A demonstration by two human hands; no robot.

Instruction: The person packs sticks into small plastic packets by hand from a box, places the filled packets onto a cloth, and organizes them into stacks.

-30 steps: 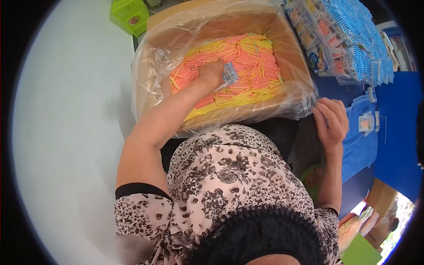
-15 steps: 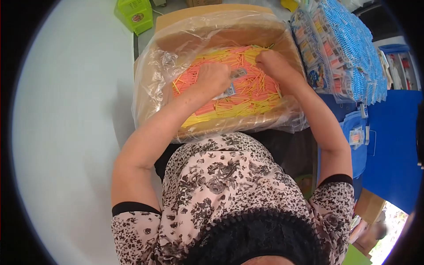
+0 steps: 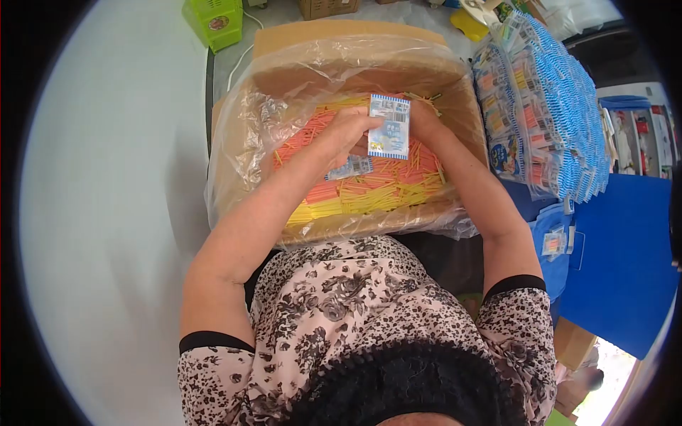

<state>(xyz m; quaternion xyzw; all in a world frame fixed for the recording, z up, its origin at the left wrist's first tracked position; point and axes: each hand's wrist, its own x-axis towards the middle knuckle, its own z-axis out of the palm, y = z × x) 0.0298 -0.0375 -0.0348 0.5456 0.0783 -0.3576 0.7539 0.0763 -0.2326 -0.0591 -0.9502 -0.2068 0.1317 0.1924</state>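
Note:
My left hand (image 3: pixel 349 135) is closed on a small plastic packet (image 3: pixel 389 142) with blue striped ends, its thumb lying over the left edge. The packet stands face up above a heap of thin pink and yellow sticks (image 3: pixel 376 188). My right hand (image 3: pixel 426 122) is at the packet's right side; its fingers are hidden behind it, so what they hold cannot be seen. A second packet (image 3: pixel 351 168) shows below my left hand, over the sticks; whether that hand also touches it is unclear. The sticks fill a cardboard box (image 3: pixel 348 32) lined with clear plastic.
A tall stack of filled blue-edged packets (image 3: pixel 543 106) stands right of the box. Below it, one packet (image 3: pixel 553 243) lies on blue cloth beside a blue panel (image 3: pixel 625 263). A green plastic container (image 3: pixel 217 25) is at the upper left, near a pale wall (image 3: pixel 114 199).
The left hand has raised and turned a packet so its printed face shows. My right hand has come from the sticks at the right to the packet's side. The view has shifted slightly.

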